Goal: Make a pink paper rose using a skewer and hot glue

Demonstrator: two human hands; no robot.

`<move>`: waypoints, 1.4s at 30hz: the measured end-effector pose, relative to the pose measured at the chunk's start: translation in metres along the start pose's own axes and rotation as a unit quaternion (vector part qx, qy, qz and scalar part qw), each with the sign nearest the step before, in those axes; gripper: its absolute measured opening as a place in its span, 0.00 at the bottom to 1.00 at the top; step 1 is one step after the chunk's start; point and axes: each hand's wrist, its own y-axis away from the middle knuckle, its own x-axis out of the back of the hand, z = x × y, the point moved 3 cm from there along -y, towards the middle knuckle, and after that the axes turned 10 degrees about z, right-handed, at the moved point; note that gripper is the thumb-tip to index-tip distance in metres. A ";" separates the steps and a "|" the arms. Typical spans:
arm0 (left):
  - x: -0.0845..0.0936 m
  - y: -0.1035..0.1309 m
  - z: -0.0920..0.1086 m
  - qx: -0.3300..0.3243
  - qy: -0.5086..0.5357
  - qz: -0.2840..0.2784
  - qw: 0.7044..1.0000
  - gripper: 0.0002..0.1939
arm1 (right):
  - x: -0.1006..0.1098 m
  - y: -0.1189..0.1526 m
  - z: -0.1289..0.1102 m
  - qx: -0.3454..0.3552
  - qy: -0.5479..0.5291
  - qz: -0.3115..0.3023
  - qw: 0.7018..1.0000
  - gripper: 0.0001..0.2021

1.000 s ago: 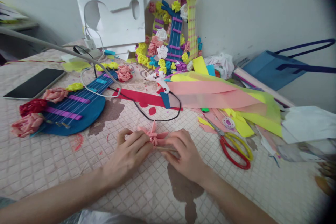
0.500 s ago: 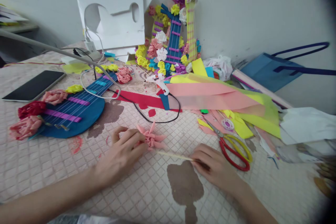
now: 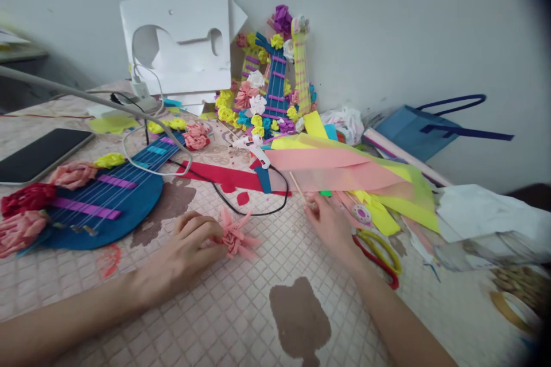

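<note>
Pale grey wall [image 3: 387,40] rises behind a table [image 3: 215,309] covered in a cream, diamond-patterned cloth, its surface worn through to brown in several patches. Against the wall lean a white board [image 3: 189,63] with a guitar-shaped opening and, just beside it, a cluster of small craft guitars [image 3: 278,77] decked with yellow, white, pink and purple paper flowers.

Near the front edge, the left hand [image 3: 193,246] rests low over the cloth, thumb and forefinger closed on the left side of a pink paper flower [image 3: 235,236]. Its pointed petals spread outward from a knotted middle — it lies on the cloth, in front of the looping black cable [image 3: 224,192]. Well apart from it, the right hand [image 3: 329,226] grips a thin pale stick [image 3: 297,182] between thumb and fingers; the stick tilts up and away to the left, its far end in front of the pink paper strips [image 3: 331,157].

Close behind the right wrist are scissors [image 3: 382,262] with red and yellow handles (the blades are hidden from view). A white glue gun [image 3: 248,143] lies behind a flat red strip [image 3: 215,175], the black cable running from its handle. On the left sit a blue craft guitar [image 3: 138,206] trimmed with paper roses and a dark-screened phone [image 3: 45,152]; at the far right, a blue bag [image 3: 417,135] leans against the wall.
</note>
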 end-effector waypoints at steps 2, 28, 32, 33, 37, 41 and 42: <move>-0.001 0.000 -0.002 0.017 0.015 -0.002 1.000 0.12 | -0.001 -0.005 -0.003 0.018 0.020 0.005 1.000 0.08; -0.011 0.005 -0.013 0.135 0.068 -0.018 0.988 0.08 | -0.008 0.012 -0.136 0.145 -0.331 -0.097 0.928 0.07; -0.013 0.005 -0.014 0.134 0.063 -0.026 0.989 0.08 | -0.005 0.011 -0.139 0.169 -0.331 -0.089 0.924 0.06; -0.013 0.006 -0.014 0.132 0.061 -0.025 0.989 0.08 | -0.005 0.013 -0.139 0.172 -0.331 -0.083 0.924 0.06; -0.013 0.007 -0.014 0.132 0.053 -0.015 0.990 0.06 | -0.003 0.029 -0.139 0.179 -0.316 -0.064 0.930 0.02; -0.013 0.007 -0.013 0.131 0.049 -0.005 0.990 0.05 | -0.008 0.042 -0.142 0.213 -0.256 -0.051 0.942 0.01; -0.013 0.006 -0.013 0.130 0.049 -0.004 0.990 0.05 | -0.010 0.044 -0.143 0.221 -0.238 -0.049 0.944 0.02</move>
